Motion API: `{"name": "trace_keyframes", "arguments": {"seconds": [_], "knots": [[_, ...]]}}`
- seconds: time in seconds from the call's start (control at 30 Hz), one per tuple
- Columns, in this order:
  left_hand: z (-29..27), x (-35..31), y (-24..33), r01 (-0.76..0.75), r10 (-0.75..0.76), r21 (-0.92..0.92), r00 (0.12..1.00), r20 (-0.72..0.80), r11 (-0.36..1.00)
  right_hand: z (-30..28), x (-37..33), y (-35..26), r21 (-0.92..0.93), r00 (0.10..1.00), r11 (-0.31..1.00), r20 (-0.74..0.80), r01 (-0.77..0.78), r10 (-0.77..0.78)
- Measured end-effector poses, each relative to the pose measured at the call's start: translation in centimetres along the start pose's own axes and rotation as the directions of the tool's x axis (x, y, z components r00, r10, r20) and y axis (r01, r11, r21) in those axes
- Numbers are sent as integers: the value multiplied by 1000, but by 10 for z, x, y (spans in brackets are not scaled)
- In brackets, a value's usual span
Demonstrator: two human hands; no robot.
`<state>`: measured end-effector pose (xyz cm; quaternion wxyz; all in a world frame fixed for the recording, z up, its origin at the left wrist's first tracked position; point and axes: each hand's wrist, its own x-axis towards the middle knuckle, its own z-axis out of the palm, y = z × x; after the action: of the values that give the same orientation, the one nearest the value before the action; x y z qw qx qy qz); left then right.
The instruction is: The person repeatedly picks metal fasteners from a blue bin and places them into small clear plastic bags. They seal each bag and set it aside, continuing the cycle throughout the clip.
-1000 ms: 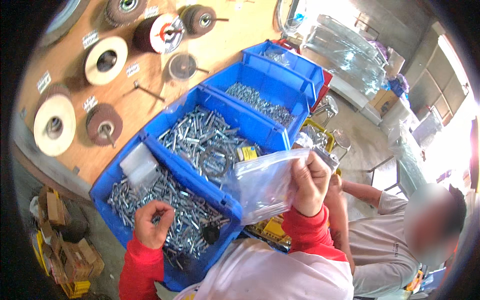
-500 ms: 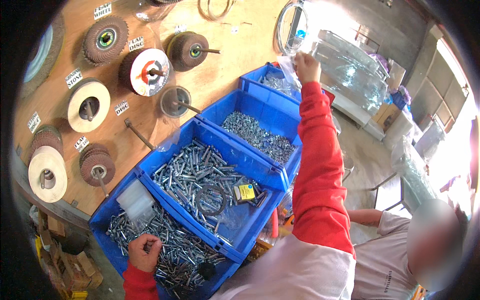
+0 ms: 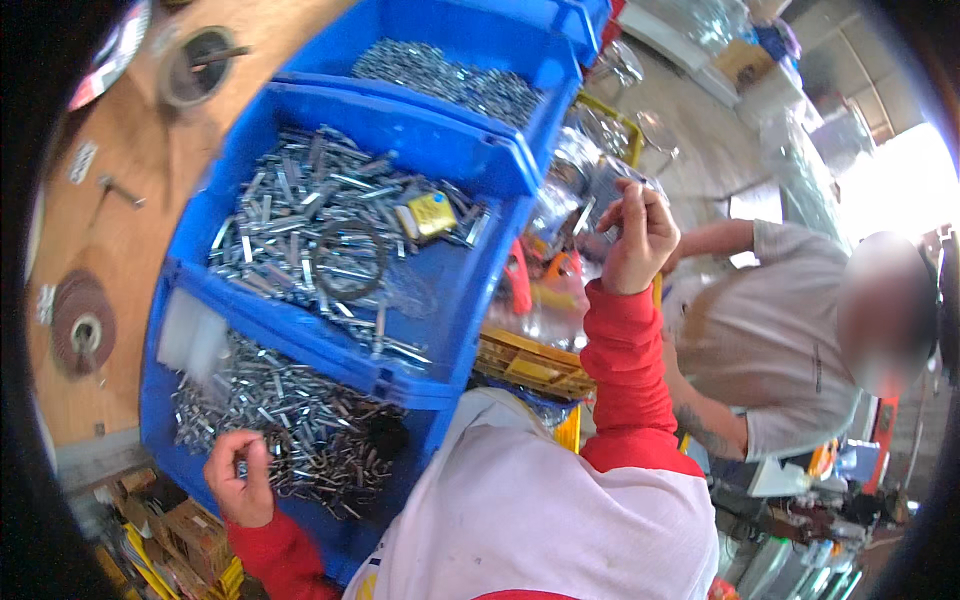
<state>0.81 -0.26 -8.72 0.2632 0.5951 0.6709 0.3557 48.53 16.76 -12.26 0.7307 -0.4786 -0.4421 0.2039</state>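
My left hand (image 3: 243, 478) is closed, thumb against curled fingers, over the left edge of the nearest blue bin (image 3: 420, 400). That bin holds a heap of small bolts (image 3: 300, 410) and a whitish plastic pack (image 3: 192, 335). Whatever is in the left hand, if anything, is hidden. Raised to the right of the bins, my right hand (image 3: 640, 240) is pinched shut with its fingertips up. A tiny dark bit may show at its fingertips, too small to name. In the middle bin lie longer bolts (image 3: 290, 200), a dark ring (image 3: 348, 260) and a small yellow box (image 3: 430, 215).
A farther blue bin holds small nuts (image 3: 450, 80). Abrasive discs (image 3: 85, 325) hang on the wooden board (image 3: 130, 230) at left. A yellow crate (image 3: 530, 365) and plastic-wrapped goods stand right of the bins. A person in a grey shirt (image 3: 770, 330) stands close at right.
My right hand has come back from the far bin, where it was by a clear plastic bag, to the right of the bins. The view has turned rightward. The left hand stays closed over the near bin.
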Motion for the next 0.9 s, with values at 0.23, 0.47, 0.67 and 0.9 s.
{"name": "trace_keyframes", "arguments": {"seconds": [0.23,0.47,0.67,0.9], "knots": [[-3,6,-37,78,-77,45,997,-6,996,-106,-58,65,-324,866,819,-1,-474,500],[-9,6,-61,141,-133,76,986,-99,987,-138,-43,61,-480,930,815,-4,-324,367],[-6,1,-62,165,-110,240,968,-226,957,-62,-37,35,-202,939,943,169,-265,300],[0,9,-32,262,-184,212,927,-326,941,-6,-50,48,-143,840,946,436,-290,323]]}}
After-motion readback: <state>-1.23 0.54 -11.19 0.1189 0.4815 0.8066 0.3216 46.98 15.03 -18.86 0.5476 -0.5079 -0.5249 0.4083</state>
